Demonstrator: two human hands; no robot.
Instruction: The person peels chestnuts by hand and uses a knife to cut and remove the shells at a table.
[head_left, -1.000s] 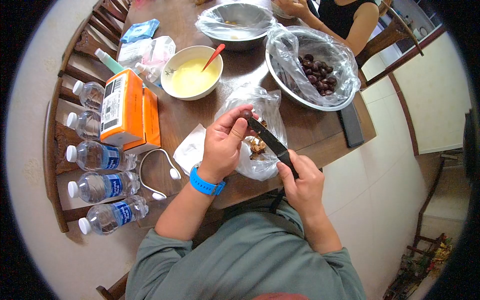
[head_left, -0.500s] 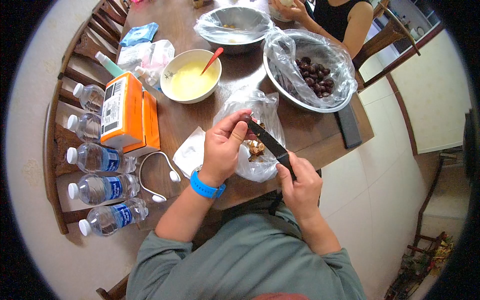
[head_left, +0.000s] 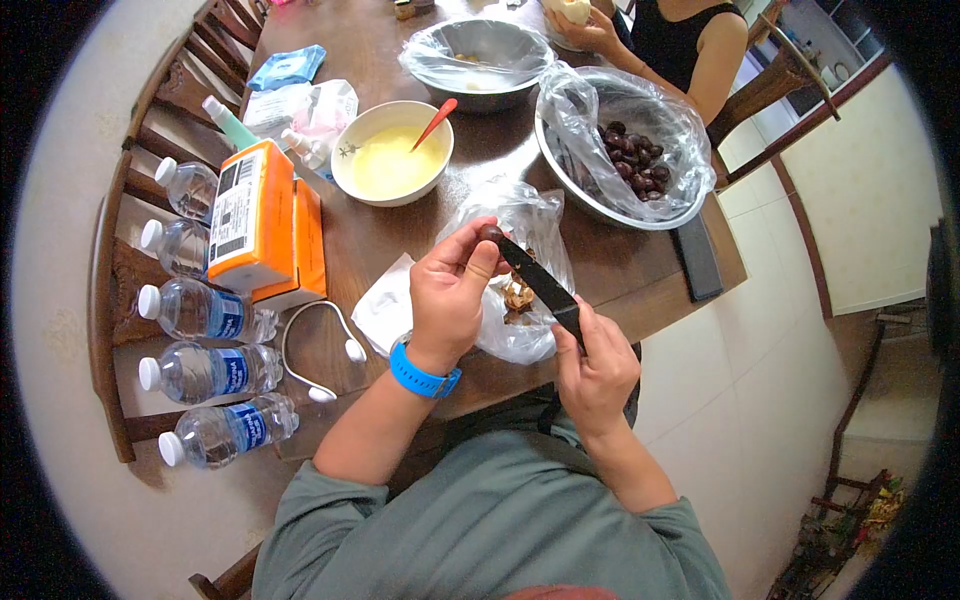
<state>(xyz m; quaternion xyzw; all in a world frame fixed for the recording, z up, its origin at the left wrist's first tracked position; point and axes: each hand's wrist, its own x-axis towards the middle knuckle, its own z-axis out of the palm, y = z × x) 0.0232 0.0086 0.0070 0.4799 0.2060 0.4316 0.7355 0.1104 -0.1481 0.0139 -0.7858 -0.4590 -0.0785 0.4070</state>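
Note:
My left hand (head_left: 446, 295) pinches a dark brown chestnut (head_left: 490, 233) between thumb and fingers; a blue watch band is on that wrist. My right hand (head_left: 600, 372) grips the handle of a black-bladed knife (head_left: 540, 283), its tip end against or very near the chestnut. Under both hands a clear plastic bag (head_left: 540, 340) lies on the table with brown shell scraps (head_left: 517, 293) on it. Beyond it, a plastic-lined metal basin (head_left: 577, 205) holds many dark brown chestnuts (head_left: 634, 160).
A bowl (head_left: 340, 150) of yellow liquid with a red spoon, a second lined basin (head_left: 490, 98), an orange box (head_left: 255, 215), several water bottles (head_left: 200, 310), white neckband earphones (head_left: 290, 340), tissue (head_left: 385, 305) and a black phone-like slab (head_left: 697, 262) surround the workspace. Across sits another person (head_left: 685, 50), holding something pale.
The view has shifted slightly, so the table things appear a little to the right. The knife has turned slightly against the chestnut, showing more of its blade; both grips stay the same.

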